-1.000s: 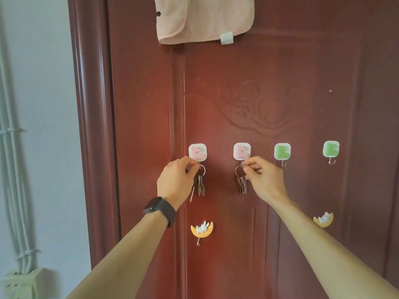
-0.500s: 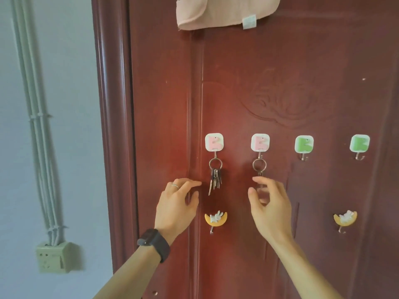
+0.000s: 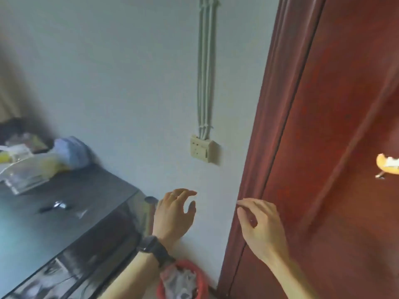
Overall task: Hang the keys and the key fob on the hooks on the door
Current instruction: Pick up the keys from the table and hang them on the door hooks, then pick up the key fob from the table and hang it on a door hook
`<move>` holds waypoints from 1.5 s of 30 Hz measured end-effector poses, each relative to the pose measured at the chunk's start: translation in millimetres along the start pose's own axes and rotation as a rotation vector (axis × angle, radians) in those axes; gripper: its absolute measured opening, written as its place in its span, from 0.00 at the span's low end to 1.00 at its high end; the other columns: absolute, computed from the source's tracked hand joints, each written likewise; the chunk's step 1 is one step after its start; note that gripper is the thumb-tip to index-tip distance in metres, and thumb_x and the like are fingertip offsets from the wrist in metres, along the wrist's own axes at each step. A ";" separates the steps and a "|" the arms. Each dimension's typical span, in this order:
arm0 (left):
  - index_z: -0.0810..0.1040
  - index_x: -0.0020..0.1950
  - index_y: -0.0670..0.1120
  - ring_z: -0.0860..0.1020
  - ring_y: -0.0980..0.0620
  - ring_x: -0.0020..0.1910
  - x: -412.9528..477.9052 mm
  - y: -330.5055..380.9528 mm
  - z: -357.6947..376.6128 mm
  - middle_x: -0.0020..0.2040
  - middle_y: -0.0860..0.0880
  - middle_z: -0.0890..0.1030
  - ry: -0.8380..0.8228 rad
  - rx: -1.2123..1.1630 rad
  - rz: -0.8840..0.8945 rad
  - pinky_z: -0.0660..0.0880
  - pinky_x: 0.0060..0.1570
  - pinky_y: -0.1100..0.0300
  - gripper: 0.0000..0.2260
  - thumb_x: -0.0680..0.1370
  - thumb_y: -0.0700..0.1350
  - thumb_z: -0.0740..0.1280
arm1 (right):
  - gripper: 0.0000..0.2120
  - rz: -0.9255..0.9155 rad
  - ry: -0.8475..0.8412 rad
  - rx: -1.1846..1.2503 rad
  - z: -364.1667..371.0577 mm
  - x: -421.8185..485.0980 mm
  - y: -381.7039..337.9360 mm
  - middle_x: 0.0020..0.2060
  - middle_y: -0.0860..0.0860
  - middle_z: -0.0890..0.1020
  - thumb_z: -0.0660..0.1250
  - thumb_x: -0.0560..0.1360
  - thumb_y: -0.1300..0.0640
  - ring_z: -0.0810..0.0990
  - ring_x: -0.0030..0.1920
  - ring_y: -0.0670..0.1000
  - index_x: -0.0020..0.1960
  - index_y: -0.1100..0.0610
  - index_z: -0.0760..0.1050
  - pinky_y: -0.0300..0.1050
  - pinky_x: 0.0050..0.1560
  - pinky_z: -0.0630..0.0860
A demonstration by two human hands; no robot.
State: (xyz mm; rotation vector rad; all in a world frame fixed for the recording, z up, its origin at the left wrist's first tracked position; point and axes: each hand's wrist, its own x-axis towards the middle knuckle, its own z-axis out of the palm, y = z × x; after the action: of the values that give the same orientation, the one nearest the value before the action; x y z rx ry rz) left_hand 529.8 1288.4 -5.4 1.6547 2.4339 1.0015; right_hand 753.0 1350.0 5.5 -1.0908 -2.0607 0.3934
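My view is turned left and down, away from the hooks. My left hand (image 3: 172,214), with a ring and a black wrist band, hangs empty in front of the white wall, fingers apart. My right hand (image 3: 261,227) is also empty with loosely curled fingers, in front of the red-brown door (image 3: 336,147) and its frame. A small dark item with a metal part, perhaps the key fob (image 3: 55,206), lies on the dark table (image 3: 64,223) at the left. Only an orange moon-shaped hook (image 3: 387,167) shows at the right edge. The square hooks and hung keys are out of view.
A beige wall socket (image 3: 203,150) with cables running upward sits between table and door. A clear plastic box (image 3: 23,175) and a blue cloth bundle (image 3: 71,154) rest at the table's far end. A red waste basket (image 3: 183,281) stands on the floor below my hands.
The view swung left and down, so the keys and square hooks left the frame. Both hands dropped away from the door, empty, and the table came into view.
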 end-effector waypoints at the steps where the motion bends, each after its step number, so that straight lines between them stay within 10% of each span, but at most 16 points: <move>1: 0.78 0.63 0.58 0.76 0.49 0.63 -11.6 -31.9 -8.8 0.65 0.56 0.79 -0.011 0.027 -0.058 0.73 0.63 0.49 0.14 0.79 0.51 0.63 | 0.10 -0.009 -0.059 0.009 26.9 -5.4 -12.8 0.51 0.38 0.81 0.70 0.76 0.56 0.74 0.56 0.45 0.56 0.47 0.82 0.22 0.58 0.61; 20: 0.76 0.67 0.56 0.74 0.45 0.65 -109.7 -427.6 -193.4 0.66 0.49 0.78 0.080 0.178 -0.766 0.71 0.62 0.49 0.16 0.80 0.49 0.63 | 0.15 -0.329 -0.695 0.146 392.1 -16.1 -282.8 0.59 0.40 0.81 0.63 0.78 0.49 0.73 0.63 0.46 0.64 0.46 0.78 0.34 0.62 0.65; 45: 0.65 0.75 0.57 0.60 0.47 0.78 59.1 -772.6 -126.6 0.78 0.48 0.66 -0.082 0.148 -1.048 0.64 0.73 0.51 0.23 0.80 0.55 0.60 | 0.21 -0.427 -1.075 -0.161 856.5 162.4 -366.0 0.69 0.42 0.72 0.59 0.79 0.46 0.65 0.69 0.51 0.71 0.48 0.68 0.48 0.57 0.75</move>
State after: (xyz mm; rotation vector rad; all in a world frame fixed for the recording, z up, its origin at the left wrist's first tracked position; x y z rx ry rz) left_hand -178.0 1102.0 -289.5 0.2317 2.7397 0.5500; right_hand -149.0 1329.9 -277.4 -0.4829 -3.2224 0.6937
